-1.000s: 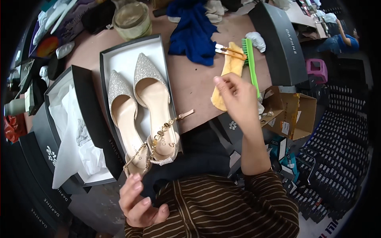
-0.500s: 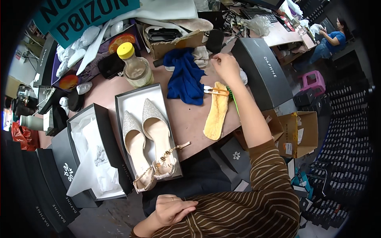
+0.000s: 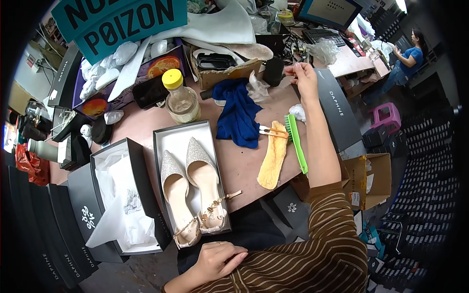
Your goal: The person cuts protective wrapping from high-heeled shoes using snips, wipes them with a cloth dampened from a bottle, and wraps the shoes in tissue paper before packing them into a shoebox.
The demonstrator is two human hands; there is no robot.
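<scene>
My right hand reaches over the far right of the table, thumb and fingertips pinched together. A thin, pale, see-through sheet lies at the fingertips; what exactly they grip is too small to make out. Loosely curled, my left hand rests by my lap with nothing visible in it. Just beyond it, two glittery silver pointed shoes with chained ankle straps lie in an open shoe box. Near my right forearm are a green brush and a yellow fuzzy pad with an orange-handled tool across it.
A blue cloth and a yellow-capped bottle stand beyond the shoes. At left sits another box with white tissue. A dark box lies right of my forearm. Another person sits at the far right.
My right hand has moved farther away and to the right, uncovering the green brush. The whole view has shifted, so the table things appear lower and further right. My left hand stays by my lap.
</scene>
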